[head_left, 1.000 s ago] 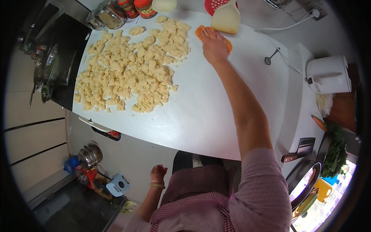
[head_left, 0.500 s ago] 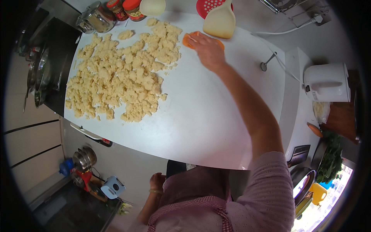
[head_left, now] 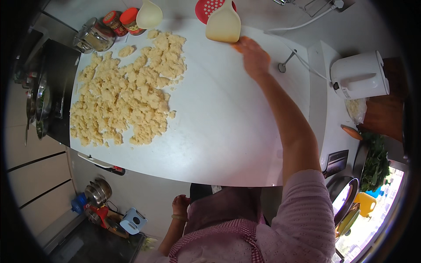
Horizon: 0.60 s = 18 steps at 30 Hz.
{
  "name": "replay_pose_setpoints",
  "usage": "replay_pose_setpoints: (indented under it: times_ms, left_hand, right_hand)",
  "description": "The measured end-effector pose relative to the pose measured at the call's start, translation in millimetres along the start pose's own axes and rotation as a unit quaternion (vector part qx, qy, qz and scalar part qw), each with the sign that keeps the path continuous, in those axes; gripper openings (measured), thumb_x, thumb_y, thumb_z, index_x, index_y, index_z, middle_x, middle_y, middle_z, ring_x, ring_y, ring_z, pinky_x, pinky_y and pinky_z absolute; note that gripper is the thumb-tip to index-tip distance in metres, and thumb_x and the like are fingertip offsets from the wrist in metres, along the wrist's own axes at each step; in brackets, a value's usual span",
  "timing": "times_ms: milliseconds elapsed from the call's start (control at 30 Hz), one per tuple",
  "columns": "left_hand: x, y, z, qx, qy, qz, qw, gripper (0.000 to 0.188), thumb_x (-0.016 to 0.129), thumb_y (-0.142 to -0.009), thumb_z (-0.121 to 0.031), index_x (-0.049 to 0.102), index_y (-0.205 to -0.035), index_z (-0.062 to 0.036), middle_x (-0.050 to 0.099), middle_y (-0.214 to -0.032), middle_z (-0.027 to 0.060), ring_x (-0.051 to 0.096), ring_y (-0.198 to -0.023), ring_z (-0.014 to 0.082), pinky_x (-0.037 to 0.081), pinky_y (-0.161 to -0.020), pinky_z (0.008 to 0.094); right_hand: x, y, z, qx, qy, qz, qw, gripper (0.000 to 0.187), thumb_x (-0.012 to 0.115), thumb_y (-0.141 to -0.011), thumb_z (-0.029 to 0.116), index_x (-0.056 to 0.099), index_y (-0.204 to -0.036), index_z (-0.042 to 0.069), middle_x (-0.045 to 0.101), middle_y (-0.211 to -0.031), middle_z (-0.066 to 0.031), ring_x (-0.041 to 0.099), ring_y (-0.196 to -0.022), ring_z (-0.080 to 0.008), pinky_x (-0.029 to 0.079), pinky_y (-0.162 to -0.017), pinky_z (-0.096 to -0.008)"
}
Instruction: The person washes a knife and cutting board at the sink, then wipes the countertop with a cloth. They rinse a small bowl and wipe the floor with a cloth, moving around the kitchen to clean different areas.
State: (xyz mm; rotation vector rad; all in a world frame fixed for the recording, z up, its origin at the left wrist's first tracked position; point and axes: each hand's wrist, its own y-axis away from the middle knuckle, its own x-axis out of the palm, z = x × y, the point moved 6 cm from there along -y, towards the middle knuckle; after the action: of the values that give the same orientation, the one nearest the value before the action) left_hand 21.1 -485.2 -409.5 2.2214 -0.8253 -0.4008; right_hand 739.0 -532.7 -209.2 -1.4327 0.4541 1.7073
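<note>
My right hand (head_left: 255, 59) reaches across the white worktop (head_left: 219, 131) to its far side. It presses on an orange cloth (head_left: 237, 45), most of which is hidden under the palm; motion blurs the fingers. Just left of it, a cream-coloured scoop (head_left: 223, 27) hangs over the worktop's back edge. My left hand (head_left: 180, 204) hangs low by my waist, off the worktop, with its fingers curled and nothing visible in them. Crumbly pale-yellow clumps, like dough or mash (head_left: 127, 94), are spread over the left half of the worktop.
At the back left stand a metal pot (head_left: 97, 36) and two red-lidded jars (head_left: 130, 21). A metal-ended tool (head_left: 282, 67) and a white cable (head_left: 313, 72) lie right of my right hand. A white appliance (head_left: 359, 75) is on the right counter, with leafy greens (head_left: 375, 168) nearer.
My right hand has slid the orange cloth rightward over the worktop, past the cream scoop. The whole view has shifted slightly. My left hand stays low by my waist.
</note>
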Motion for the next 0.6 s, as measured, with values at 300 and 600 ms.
replay_pose_setpoints:
  times_ms: [300,600]
  left_hand:
    - [-54,7,43,0.055,-0.179,-0.057,0.981,0.008,0.061,-0.078,-0.020,0.066,-0.076,-0.0153,0.067,-0.084,0.0040,0.066,-0.086,0.0225,0.054,-0.080,0.0355]
    - [-15,12,6,0.146,-0.464,-0.035,0.873,0.021,0.073,-0.074,-0.017,0.063,-0.091,-0.0098,0.066,-0.080,0.0045,0.065,-0.082,0.0244,0.054,-0.076,0.0355]
  right_hand:
    - [-43,25,-123,0.336,0.237,-0.022,0.911,0.040,0.042,-0.095,0.019,0.045,-0.132,0.004,0.050,-0.132,-0.0153,0.047,-0.124,-0.0323,0.044,-0.100,-0.0441]
    - [-27,85,-59,0.088,0.133,-0.114,0.981,0.044,0.051,-0.094,0.022,0.045,-0.138,0.015,0.055,-0.129,-0.0043,0.050,-0.123,-0.0250,0.044,-0.100,-0.0420]
